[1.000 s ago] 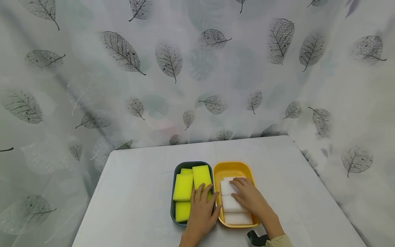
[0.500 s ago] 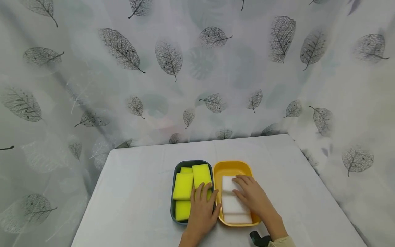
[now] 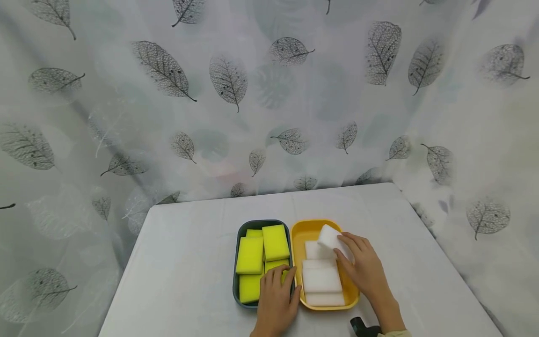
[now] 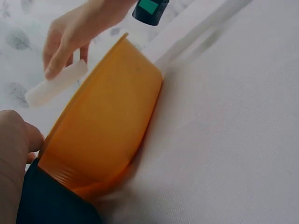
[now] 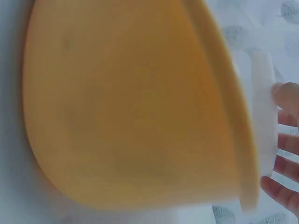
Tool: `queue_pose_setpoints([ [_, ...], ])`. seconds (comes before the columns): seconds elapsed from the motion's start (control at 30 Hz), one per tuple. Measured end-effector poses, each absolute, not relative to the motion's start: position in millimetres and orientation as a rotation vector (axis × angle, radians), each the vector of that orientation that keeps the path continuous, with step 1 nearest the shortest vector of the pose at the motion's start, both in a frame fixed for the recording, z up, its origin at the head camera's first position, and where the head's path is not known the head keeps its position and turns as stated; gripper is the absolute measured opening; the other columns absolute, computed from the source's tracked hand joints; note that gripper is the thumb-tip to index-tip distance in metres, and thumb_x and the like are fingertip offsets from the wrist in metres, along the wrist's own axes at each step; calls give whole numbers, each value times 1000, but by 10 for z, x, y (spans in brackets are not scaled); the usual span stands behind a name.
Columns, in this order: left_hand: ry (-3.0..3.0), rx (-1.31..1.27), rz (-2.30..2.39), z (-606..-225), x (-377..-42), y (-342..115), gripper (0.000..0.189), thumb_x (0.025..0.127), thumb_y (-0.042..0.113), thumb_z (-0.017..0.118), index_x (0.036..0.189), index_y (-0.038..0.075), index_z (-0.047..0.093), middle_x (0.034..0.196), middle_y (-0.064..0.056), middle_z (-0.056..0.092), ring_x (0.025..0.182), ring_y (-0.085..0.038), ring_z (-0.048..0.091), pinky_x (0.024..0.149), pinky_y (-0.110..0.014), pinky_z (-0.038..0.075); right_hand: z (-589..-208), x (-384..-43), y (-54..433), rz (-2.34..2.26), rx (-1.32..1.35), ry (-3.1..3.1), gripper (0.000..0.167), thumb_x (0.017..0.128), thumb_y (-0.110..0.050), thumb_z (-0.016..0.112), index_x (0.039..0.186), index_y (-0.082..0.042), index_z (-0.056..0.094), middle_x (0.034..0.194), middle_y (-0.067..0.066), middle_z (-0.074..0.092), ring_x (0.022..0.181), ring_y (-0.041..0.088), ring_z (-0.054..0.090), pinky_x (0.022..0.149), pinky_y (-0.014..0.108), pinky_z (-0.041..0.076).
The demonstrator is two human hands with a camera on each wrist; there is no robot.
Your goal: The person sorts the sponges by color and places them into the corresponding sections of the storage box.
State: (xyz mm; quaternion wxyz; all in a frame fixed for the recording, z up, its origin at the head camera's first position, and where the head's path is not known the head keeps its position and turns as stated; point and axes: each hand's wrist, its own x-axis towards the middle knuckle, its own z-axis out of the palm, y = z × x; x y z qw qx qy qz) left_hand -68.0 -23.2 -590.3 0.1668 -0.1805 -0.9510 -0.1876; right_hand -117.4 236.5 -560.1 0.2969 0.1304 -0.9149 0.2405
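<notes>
My right hand (image 3: pixel 365 267) pinches a white sponge (image 3: pixel 330 236), tilted above the right side of a yellow tray (image 3: pixel 310 229). Several more white sponges (image 3: pixel 322 280) lie overlapping in that tray. In the right wrist view the sponge (image 5: pixel 264 116) sits between thumb and fingers, just past the tray rim. My left hand (image 3: pixel 275 299) rests at the near right of a dark green tray (image 3: pixel 235 267), its fingers over the yellow sponges (image 3: pixel 250 255) and by the rim. In the left wrist view it is partly cut off beside the yellow tray (image 4: pixel 107 107).
Both trays stand side by side, touching or nearly so, on a white-covered table (image 3: pixel 189 262). A leaf-patterned curtain (image 3: pixel 269 103) hangs behind and on both sides. A dark device (image 3: pixel 364 327) is at my right wrist.
My right hand has taken a white sponge from the far part of the yellow tray and raised it to the right. The left hand has shifted slightly toward the near edge.
</notes>
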Motion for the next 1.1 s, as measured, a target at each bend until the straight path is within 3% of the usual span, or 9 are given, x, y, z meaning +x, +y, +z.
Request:
queue_pose_setpoints([
  [0.27,-2760,-502,-581,-5904,-686,-227,43,99,39,69,138,22,64,131,1,59,107,-14,56,89,-39,51,-5644,-1148,2582,608,76,-2410,47,82,-14,88,124,-1,71,127,18,71,116,38,63,94,56,56],
  [0.57,-2723,-512,-570,-5916,-692,-230,43,99,38,70,138,22,65,129,1,59,102,-12,57,86,-36,51,-5826,-1101,2795,643,-152,-2395,39,85,-15,85,119,-1,71,120,24,71,109,46,64,84,64,56],
  [1.1,-2746,-499,-574,-5913,-688,-229,41,98,39,70,136,22,67,130,2,59,101,-10,56,86,-36,51,-5991,-1078,2856,568,-412,-2762,41,91,-20,78,123,4,67,128,32,65,117,55,58,98,68,49],
])
